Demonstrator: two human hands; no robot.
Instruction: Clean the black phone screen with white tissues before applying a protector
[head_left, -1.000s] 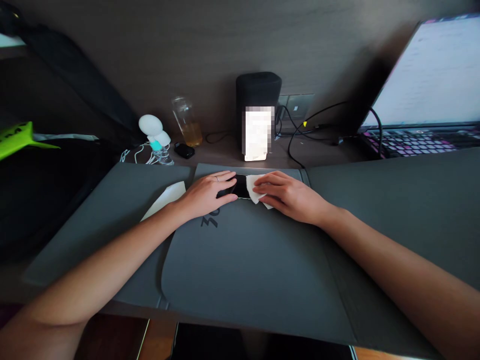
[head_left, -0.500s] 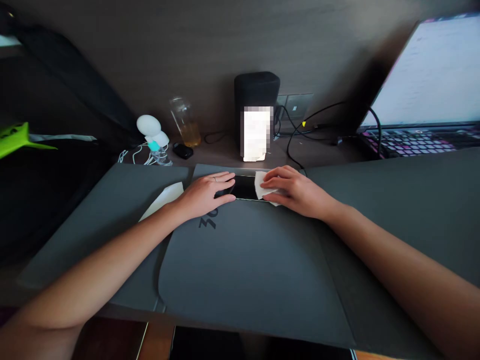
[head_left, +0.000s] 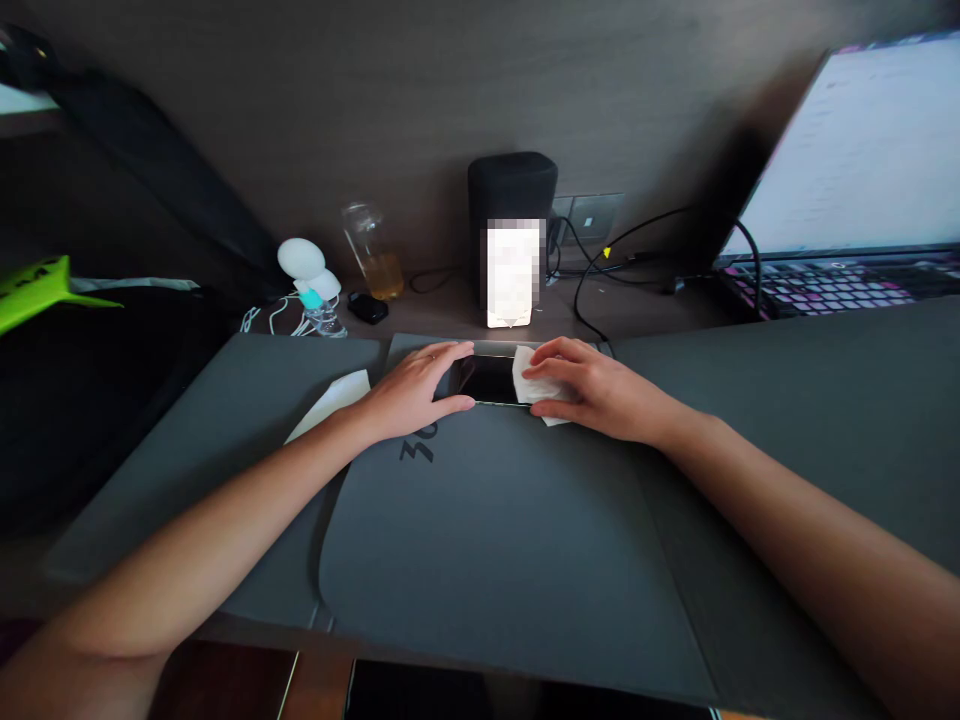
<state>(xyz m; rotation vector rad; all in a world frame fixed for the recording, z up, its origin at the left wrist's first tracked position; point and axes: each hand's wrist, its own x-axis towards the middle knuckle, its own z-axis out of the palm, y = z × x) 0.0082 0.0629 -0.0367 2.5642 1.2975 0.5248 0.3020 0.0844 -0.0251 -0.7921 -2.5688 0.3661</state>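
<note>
A dark smartphone (head_left: 489, 381) lies sideways, screen up, on a grey mat (head_left: 510, 540) with dark lettering. My left hand (head_left: 416, 388) grips its left end, thumb along the near edge and fingers along the far edge. Over the phone's right end, my right hand (head_left: 592, 388) presses a folded white tissue (head_left: 529, 380) with its fingertips. One corner of the tissue hangs past the near edge of the phone. Another white sheet of paper (head_left: 334, 402) lies beyond my left wrist, partly covered by it.
Behind the phone stands a black speaker-like box (head_left: 513, 180) with a bright, blurred panel in front. To its left are a glass of amber liquid (head_left: 386, 275), a small black object (head_left: 368, 307) and a white rounded device (head_left: 301, 260). A laptop (head_left: 855, 160) and black cable (head_left: 664, 215) are right.
My left fingers have drawn back from over the screen to the phone's far edge, uncovering more of its left part. The right hand and tissue stay at the right end.
</note>
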